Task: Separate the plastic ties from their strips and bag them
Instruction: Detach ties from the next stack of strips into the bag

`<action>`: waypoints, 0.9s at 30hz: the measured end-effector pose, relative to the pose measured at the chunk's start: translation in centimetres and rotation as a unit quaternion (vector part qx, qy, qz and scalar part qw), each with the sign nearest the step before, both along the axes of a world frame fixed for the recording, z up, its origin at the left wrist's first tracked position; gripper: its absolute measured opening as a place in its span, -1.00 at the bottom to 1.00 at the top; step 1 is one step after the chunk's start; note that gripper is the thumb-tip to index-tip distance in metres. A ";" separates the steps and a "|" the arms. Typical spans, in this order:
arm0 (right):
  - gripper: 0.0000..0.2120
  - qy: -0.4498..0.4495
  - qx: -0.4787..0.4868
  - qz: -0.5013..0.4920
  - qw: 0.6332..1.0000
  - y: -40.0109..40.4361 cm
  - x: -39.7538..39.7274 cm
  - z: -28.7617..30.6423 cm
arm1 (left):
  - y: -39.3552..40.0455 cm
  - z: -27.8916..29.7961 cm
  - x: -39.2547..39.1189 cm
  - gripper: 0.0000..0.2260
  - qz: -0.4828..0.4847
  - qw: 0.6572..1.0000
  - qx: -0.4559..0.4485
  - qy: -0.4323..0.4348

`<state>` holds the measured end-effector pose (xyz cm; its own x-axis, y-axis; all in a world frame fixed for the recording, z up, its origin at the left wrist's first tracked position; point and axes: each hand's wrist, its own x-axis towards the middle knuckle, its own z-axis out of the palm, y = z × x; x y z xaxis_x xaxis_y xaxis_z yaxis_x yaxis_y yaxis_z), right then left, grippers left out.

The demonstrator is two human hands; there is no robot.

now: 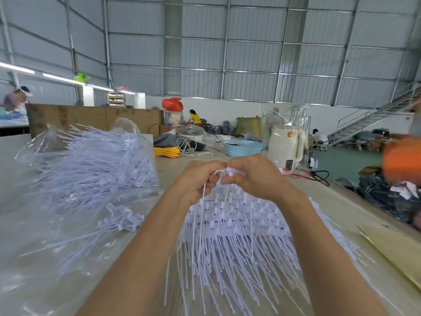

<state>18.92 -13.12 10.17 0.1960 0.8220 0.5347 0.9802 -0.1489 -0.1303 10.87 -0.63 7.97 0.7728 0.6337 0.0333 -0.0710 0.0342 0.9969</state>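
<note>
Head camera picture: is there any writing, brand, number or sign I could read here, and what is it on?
No text can be read in this picture.
White kettle: an orange mark on its front, too blurred to read.
Small shelf unit by the far wall: its contents too small to tell any labels.
Plastic ties and clear bag: no print visible.

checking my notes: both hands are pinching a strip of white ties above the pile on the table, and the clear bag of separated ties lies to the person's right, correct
Not quite. The head view shows the clear bag of separated ties lying to the person's left, not the right. The rest holds: the left hand and right hand both pinch a strip of white ties above the pile on the table.
</note>
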 end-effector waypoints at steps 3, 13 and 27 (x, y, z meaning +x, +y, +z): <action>-0.82 0.150 0.071 0.057 0.984 -2.5 -0.7 1.6 | 2.4 -0.7 -1.0 -0.79 0.151 0.988 0.003 0.001; -0.79 0.260 0.074 0.115 0.956 -2.8 -1.1 2.1 | 0.3 -1.1 0.2 -0.96 0.018 0.994 0.086 -0.063; -0.32 0.217 0.054 0.037 0.974 0.8 1.5 -1.4 | -1.3 -1.8 1.3 -0.74 -0.020 0.984 0.169 -0.046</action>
<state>20.43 -12.35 8.81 0.3651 0.7856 0.4995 0.8370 -0.0422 -0.5455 12.18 -1.88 6.15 0.7802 0.5437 0.3092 -0.1676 -0.2945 0.9408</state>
